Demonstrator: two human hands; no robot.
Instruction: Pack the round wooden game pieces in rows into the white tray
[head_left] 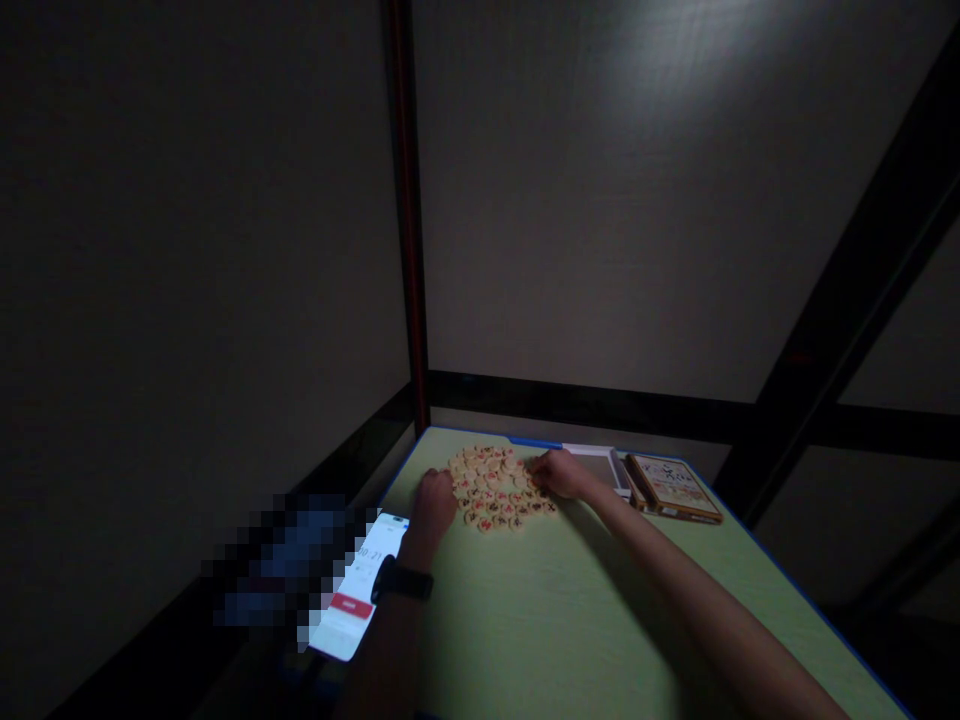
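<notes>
Round, pale wooden Chinese chess pieces (491, 492) lie in a loose cluster on the table, many showing red or black characters. At the cluster's left edge is my left hand (436, 494), its fingers curled in against the nearest pieces. My right hand (556, 472) rests at the right edge, fingers bent and closed down among the pieces there. What either hand's fingertips hold, if anything, is too small and dark to make out. A dark watch (405, 580) is on my left wrist.
The pale green table (510, 620) has a blue edge. Behind my right hand lies a white-rimmed tray (619, 470), with a printed box (675, 487) beside it. A lit phone (352, 590) sits left of my left forearm. Walls (585, 250) stand close behind the table.
</notes>
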